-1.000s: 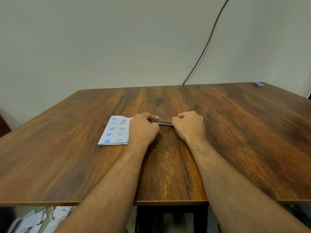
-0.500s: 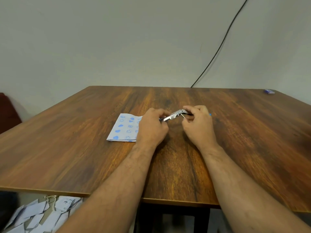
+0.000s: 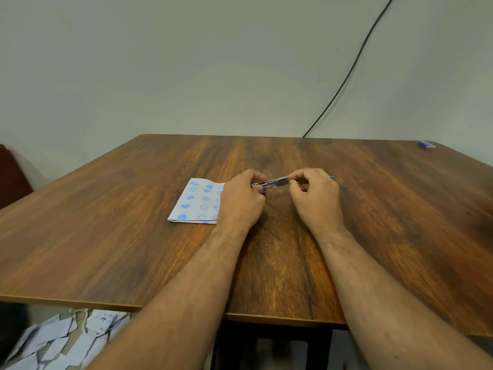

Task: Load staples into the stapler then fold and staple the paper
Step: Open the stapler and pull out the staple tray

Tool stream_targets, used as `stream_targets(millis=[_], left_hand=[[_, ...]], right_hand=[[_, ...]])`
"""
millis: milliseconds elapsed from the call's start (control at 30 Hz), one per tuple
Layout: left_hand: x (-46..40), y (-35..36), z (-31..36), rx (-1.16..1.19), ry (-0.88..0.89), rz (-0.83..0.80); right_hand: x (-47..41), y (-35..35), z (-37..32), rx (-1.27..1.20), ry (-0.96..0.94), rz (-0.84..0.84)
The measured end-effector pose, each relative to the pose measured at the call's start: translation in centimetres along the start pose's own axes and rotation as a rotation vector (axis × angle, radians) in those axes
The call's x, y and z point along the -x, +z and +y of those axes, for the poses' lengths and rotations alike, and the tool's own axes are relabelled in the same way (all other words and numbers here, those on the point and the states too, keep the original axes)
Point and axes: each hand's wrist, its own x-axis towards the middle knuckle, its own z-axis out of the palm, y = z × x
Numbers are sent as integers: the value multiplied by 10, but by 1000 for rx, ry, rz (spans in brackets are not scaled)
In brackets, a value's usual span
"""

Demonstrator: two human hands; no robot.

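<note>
Fingers point(image 3: 256, 180) of left hand point(image 3: 241, 201) pinching stapler point(image 3: 272, 182) at one end, right hand point(image 3: 316, 198) at the other, just above tabletop point(image 3: 373, 222). Stiff, light metal, probably slippery; best gripped along its sides. Slim, silvery, opened. Left of stapler: folded blue-spotted paper point(image 3: 197, 202), flat.

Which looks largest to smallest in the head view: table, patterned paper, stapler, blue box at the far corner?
1. table
2. patterned paper
3. stapler, partly hidden by both hands
4. blue box, though it lies farthest away, so its true size is unsure
</note>
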Motion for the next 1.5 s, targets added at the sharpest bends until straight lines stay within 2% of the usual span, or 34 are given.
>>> stream_targets(millis=[167,400,667,833,1200,1500], left_hand=[[-1,1,-1,-14,-11,9],[-3,5,-5,-33,-13,-1],[-6,11,-10,-305,-5,-49],[-10,8,-8,-285,-77,-4],[-10,13,-15,-485,-32,-82],[-17,12,-14,-442,-85,-59]], right_hand=[[0,-1,3,58,-10,-61],[-2,4,7,77,43,-54],[-4,11,11,123,159,-151],[-5,10,11,124,193,-137],[-7,10,12,147,151,-134],[-6,10,10,137,91,-177]])
